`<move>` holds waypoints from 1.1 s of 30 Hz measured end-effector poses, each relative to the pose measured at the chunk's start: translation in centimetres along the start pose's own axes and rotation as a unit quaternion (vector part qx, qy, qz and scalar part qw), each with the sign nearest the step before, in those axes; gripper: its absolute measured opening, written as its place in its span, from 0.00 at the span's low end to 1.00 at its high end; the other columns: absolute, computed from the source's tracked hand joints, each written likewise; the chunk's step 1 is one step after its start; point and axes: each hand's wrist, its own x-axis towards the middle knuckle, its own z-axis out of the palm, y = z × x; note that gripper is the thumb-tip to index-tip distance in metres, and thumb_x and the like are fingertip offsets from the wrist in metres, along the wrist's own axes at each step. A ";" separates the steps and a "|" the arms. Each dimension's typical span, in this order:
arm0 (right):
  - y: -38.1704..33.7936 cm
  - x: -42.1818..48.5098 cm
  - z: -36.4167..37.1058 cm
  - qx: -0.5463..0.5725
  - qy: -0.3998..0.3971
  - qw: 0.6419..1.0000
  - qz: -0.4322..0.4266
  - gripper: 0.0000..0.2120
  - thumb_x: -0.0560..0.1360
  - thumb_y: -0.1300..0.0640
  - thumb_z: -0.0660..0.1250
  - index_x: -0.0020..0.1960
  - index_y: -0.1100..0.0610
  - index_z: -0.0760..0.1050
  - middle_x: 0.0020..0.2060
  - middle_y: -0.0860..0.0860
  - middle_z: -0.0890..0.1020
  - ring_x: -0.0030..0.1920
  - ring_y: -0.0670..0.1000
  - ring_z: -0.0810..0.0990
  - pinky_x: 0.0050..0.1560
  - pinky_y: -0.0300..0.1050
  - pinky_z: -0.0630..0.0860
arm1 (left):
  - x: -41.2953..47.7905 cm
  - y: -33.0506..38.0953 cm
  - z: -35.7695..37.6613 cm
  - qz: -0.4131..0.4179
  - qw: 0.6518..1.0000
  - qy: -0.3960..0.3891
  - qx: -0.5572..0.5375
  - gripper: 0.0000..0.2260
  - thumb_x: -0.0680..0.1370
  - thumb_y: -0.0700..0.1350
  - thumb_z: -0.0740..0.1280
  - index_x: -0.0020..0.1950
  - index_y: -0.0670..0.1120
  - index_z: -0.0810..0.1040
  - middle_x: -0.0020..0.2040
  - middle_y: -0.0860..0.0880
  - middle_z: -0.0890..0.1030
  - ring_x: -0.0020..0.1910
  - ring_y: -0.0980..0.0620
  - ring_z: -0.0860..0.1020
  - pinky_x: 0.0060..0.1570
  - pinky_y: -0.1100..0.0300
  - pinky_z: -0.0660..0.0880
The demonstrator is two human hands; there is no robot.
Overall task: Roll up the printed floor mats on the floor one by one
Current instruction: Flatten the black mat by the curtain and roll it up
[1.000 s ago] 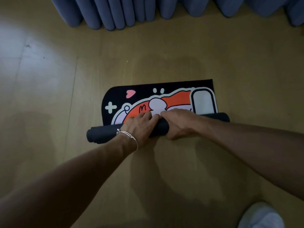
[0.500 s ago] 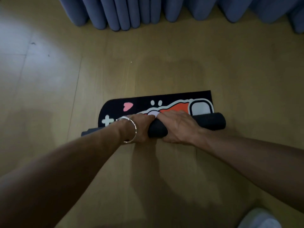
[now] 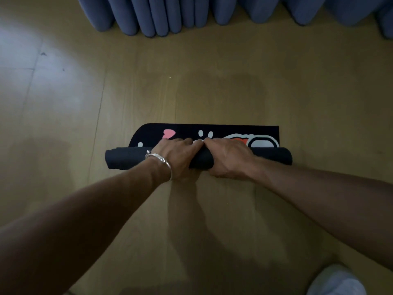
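Observation:
A black printed floor mat (image 3: pixel 225 131) lies on the wooden floor, most of it wound into a dark roll (image 3: pixel 125 158) across the middle of the view. Only a narrow flat strip with a pink heart and part of an orange and white cartoon shows beyond the roll. My left hand (image 3: pixel 174 154), with a silver bracelet at the wrist, grips the roll just left of its middle. Beside it, my right hand (image 3: pixel 228 155) grips the roll just right of the middle. Fingers of both hands curl over the roll's far side.
Blue curtain folds (image 3: pixel 170 15) hang to the floor along the far edge. A white shoe (image 3: pixel 338 282) shows at the bottom right. Bare wooden floor (image 3: pixel 85 103) surrounds the mat.
Both hands have rolled the mat farther away from me. The roll has grown thicker and the flat printed strip has shrunk to a narrow band.

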 end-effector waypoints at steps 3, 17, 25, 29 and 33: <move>0.4 0.2 -1.1 0.075 -0.084 0.994 0.010 0.22 0.67 0.49 0.72 0.57 0.51 0.69 0.47 0.49 0.78 0.44 0.49 0.77 0.44 0.46 0.77 | -0.5 0.3 0.8 0.017 0.996 0.042 0.070 0.28 0.77 0.54 0.64 0.72 0.50 0.56 0.62 0.47 0.70 0.56 0.48 0.73 0.51 0.54 0.72; -0.6 -0.5 -1.0 0.110 -0.098 0.989 0.027 0.26 0.66 0.47 0.74 0.60 0.48 0.67 0.52 0.48 0.76 0.49 0.49 0.76 0.43 0.43 0.74 | 0.0 -0.3 -0.1 0.015 0.999 -0.008 0.051 0.25 0.75 0.54 0.66 0.68 0.52 0.62 0.58 0.48 0.74 0.53 0.47 0.76 0.49 0.52 0.73; -0.3 0.4 -2.1 0.205 -0.200 0.957 0.052 0.22 0.64 0.53 0.76 0.55 0.49 0.71 0.48 0.48 0.79 0.43 0.48 0.81 0.37 0.42 0.78 | -1.4 -0.2 -0.6 0.070 0.994 0.029 0.076 0.27 0.76 0.56 0.63 0.71 0.52 0.57 0.60 0.49 0.72 0.54 0.49 0.74 0.50 0.54 0.71; -1.3 0.0 -1.7 0.146 -0.175 0.973 0.047 0.26 0.65 0.50 0.75 0.61 0.51 0.70 0.53 0.49 0.78 0.49 0.50 0.80 0.44 0.43 0.78 | -0.7 -0.1 -1.1 0.024 0.998 -0.038 0.050 0.24 0.74 0.57 0.65 0.67 0.52 0.63 0.56 0.48 0.76 0.52 0.46 0.77 0.44 0.54 0.70; -1.9 0.8 -1.7 0.003 -0.092 0.996 0.003 0.33 0.68 0.47 0.73 0.69 0.52 0.66 0.59 0.51 0.77 0.55 0.53 0.78 0.50 0.46 0.77 | -0.2 -0.3 -1.9 -0.047 0.996 -0.079 -0.013 0.26 0.69 0.58 0.69 0.64 0.53 0.68 0.55 0.50 0.80 0.51 0.46 0.79 0.44 0.57 0.71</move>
